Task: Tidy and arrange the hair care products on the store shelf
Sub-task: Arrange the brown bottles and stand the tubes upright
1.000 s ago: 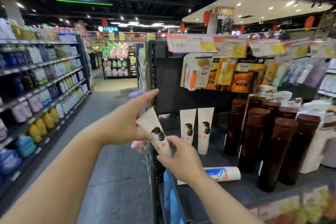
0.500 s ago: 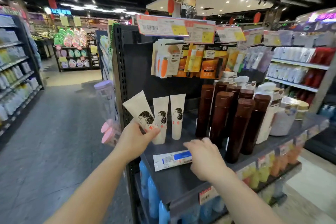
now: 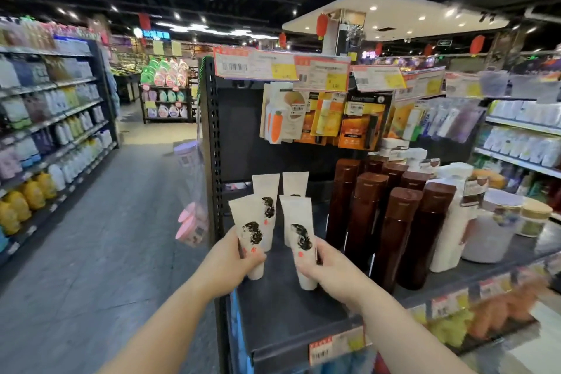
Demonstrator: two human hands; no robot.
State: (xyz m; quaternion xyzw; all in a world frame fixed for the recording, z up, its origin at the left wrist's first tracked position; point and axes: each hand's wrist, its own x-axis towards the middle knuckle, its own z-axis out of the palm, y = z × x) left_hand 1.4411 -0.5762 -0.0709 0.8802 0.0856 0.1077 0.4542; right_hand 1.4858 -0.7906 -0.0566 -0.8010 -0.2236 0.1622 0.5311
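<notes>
Cream tubes printed with a black hair drawing stand cap-down at the left of the dark shelf [image 3: 291, 319]. My left hand [image 3: 229, 264] grips one tube [image 3: 247, 228] by its lower half, upright at the shelf's front left. My right hand [image 3: 326, 264] grips a second tube [image 3: 299, 231] just to the right of it. Two more tubes stand behind them, one at the left [image 3: 267, 191] and one at the right [image 3: 296, 184]. Several tall brown bottles [image 3: 397, 231] stand in rows to the right of the tubes.
White bottles [image 3: 452, 222] and jars [image 3: 498, 222] sit at the shelf's right end. Carded products [image 3: 321, 118] hang above under price tags [image 3: 279, 65]. A perforated black upright [image 3: 211, 143] bounds the shelf's left side. An aisle with stocked shelves [image 3: 51, 130] runs to the left.
My right hand has left the lying blue-and-white tube, which is out of sight, and now holds a second cream tube upright. My left hand has set its tilted tube upright.
</notes>
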